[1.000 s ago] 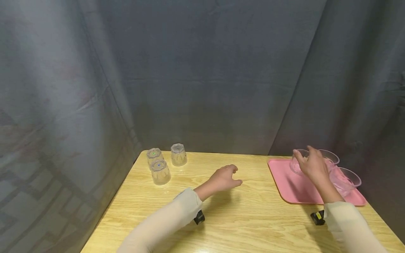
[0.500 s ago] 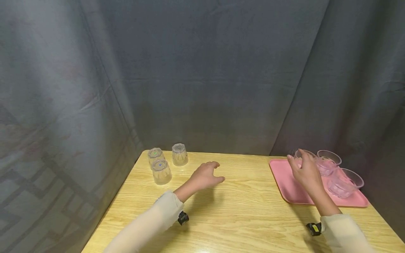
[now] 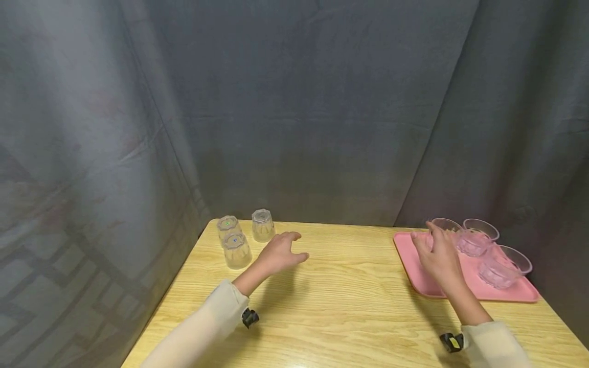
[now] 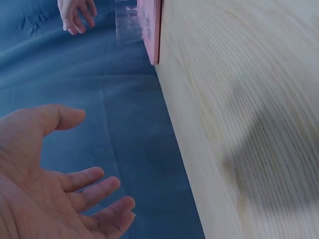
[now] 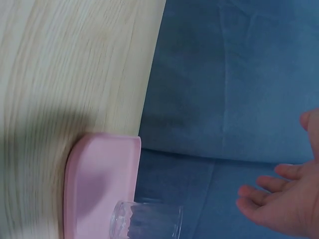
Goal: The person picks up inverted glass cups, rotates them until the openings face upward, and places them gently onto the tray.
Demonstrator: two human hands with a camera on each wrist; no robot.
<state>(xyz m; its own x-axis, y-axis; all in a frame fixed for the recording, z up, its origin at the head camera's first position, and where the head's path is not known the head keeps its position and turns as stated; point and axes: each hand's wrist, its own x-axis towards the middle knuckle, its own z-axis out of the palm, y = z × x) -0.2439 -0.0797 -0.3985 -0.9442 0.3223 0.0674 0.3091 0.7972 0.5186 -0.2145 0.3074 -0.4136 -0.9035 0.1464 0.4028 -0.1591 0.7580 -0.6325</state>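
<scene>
My left hand [image 3: 278,254] hovers above the table, just right of the upturned glasses, fingers relaxed and holding nothing. One clear glass [image 3: 263,225] stands upside down at the back; a blue-dotted glass [image 3: 236,253] stands in front of a green-dotted glass [image 3: 227,226]. Over the left part of the pink tray [image 3: 421,278] hangs my right hand [image 3: 439,258], its fingers loosely spread and nothing in them. Three clear glass bowls stand on the tray: a back left bowl [image 3: 448,226] partly behind the hand, a back right bowl [image 3: 476,243] and a front right bowl [image 3: 501,268].
The wooden table [image 3: 340,301] stretches between the glasses and the tray. A grey curtain [image 3: 299,128] rises behind the table's back edge and along the left side. Dark wrist cameras sit under both sleeves.
My left hand has moved left toward the glasses. My right hand has drawn back from the back left bowl, toward the left, and the bowl stays on the tray.
</scene>
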